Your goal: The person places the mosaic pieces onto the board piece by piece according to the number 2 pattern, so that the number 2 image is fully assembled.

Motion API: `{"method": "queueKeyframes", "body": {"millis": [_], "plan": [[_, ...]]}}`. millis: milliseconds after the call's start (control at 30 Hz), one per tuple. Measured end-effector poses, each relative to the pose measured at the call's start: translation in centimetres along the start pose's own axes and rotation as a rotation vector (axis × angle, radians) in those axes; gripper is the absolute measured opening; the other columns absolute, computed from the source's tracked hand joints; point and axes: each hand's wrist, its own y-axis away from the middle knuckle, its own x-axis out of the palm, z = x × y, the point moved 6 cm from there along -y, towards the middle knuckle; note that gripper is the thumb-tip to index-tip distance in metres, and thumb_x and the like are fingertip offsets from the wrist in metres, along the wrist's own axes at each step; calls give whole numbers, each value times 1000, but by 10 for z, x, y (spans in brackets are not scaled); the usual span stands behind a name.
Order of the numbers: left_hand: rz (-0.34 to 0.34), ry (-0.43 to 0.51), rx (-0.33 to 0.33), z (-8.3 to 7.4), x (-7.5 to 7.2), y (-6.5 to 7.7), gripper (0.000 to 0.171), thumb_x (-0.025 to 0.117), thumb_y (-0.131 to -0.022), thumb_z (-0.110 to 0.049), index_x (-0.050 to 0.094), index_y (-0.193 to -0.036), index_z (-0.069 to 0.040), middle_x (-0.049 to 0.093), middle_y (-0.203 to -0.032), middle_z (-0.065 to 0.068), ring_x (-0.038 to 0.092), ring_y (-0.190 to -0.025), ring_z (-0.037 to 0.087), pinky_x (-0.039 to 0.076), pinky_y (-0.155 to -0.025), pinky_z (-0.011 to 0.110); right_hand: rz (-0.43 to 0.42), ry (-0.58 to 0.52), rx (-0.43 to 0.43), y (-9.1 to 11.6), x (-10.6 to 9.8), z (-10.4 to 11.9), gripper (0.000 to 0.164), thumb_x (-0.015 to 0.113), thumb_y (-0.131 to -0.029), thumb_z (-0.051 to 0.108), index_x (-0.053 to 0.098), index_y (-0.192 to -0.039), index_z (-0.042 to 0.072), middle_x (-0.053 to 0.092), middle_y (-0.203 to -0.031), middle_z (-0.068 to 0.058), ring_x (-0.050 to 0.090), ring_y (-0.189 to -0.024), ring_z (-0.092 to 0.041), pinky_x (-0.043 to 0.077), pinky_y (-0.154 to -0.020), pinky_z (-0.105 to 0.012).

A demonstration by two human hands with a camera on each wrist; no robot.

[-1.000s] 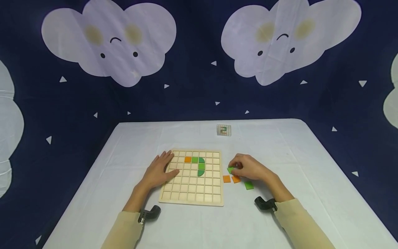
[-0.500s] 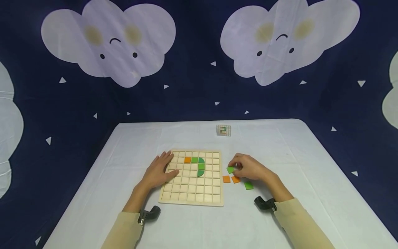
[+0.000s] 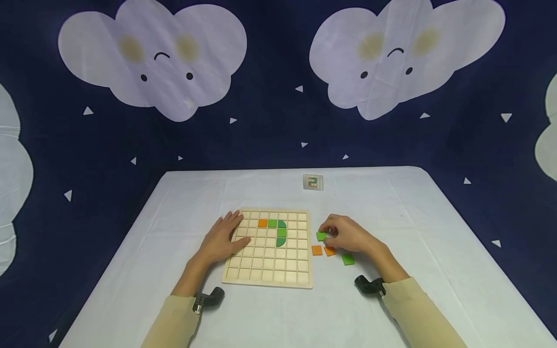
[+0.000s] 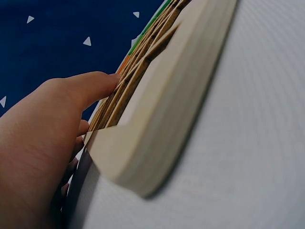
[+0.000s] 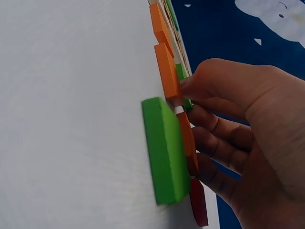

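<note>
My right hand (image 3: 348, 233) pinches a light green square tile (image 3: 321, 236) between thumb and index finger, just right of the wooden grid board (image 3: 256, 265). That tile sits partly behind the thumb in the right wrist view. My left hand (image 3: 220, 239) rests on the board's left side, fingers spread along the edge and thumb on the grid. On the board lie an orange square (image 3: 263, 223), a green square (image 3: 272, 223), another green square (image 3: 282, 232) and two dark green rounded pieces (image 3: 281, 241).
Loose orange tiles (image 3: 317, 250) and a green tile (image 3: 348, 259) lie near my right hand. Under that hand, the right wrist view shows another orange tile (image 5: 188, 143) and a red piece (image 5: 198, 202). A small pattern card (image 3: 313, 182) is at the table's back.
Between my right fingers the green tile has turned a little and shifted slightly left, now sitting squarer to the board. My left hand and the board stay still.
</note>
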Motion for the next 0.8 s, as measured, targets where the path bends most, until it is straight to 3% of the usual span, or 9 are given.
{"method": "queueKeyframes", "body": {"millis": [800], "plan": [[-2, 3, -1, 0, 0, -1, 84, 58, -87, -59, 34, -150, -10, 25, -156, 4, 15, -144, 23, 9, -118, 41, -10, 10, -31, 1, -1, 1, 27, 77, -75, 15, 74, -101, 17, 60, -90, 9, 53, -77, -11, 48, -69, -30]]}}
